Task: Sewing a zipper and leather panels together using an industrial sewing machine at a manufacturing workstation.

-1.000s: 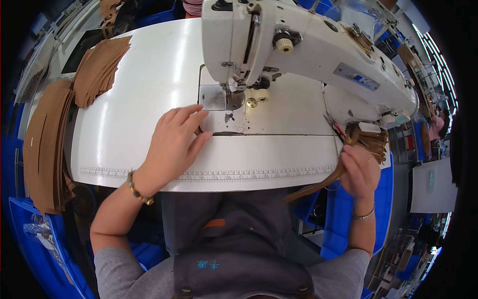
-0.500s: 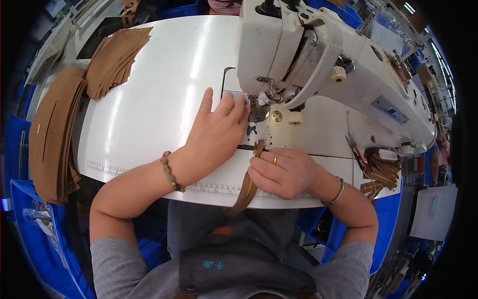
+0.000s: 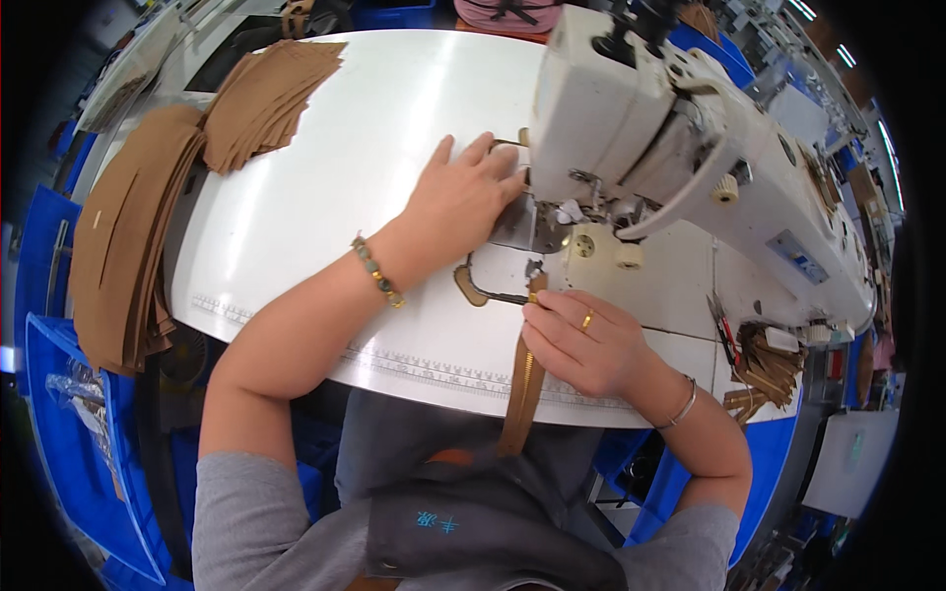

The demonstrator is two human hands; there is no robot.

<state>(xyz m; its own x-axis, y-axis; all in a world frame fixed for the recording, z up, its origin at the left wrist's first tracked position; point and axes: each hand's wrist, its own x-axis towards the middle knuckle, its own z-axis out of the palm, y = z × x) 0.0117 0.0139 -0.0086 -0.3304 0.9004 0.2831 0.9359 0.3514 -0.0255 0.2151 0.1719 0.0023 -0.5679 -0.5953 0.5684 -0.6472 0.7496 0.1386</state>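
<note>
My right hand (image 3: 588, 347) is closed on the upper part of a brown zipper strip (image 3: 524, 389) with gold-coloured teeth. The strip's lower end hangs over the table's front edge, above my lap. My left hand (image 3: 461, 205) lies with fingers spread on the white table, its fingertips beside the metal plate left of the sewing machine's needle area. The white sewing machine (image 3: 596, 103) stands just beyond and right of both hands. Whether anything lies under my left fingers is hidden.
Stacks of brown fabric pieces (image 3: 128, 241) lie at the left, with another fanned stack (image 3: 266, 103) behind. To the right are red-handled snips (image 3: 726, 335) and a bundle of brown zipper strips (image 3: 767, 366). A blue bin (image 3: 84, 463) stands at lower left.
The view has shifted, so the machine appears farther right. My left hand has drawn slightly away from the needle area, uncovering a cut-out corner. The zipper strip now hangs straighter and lower.
</note>
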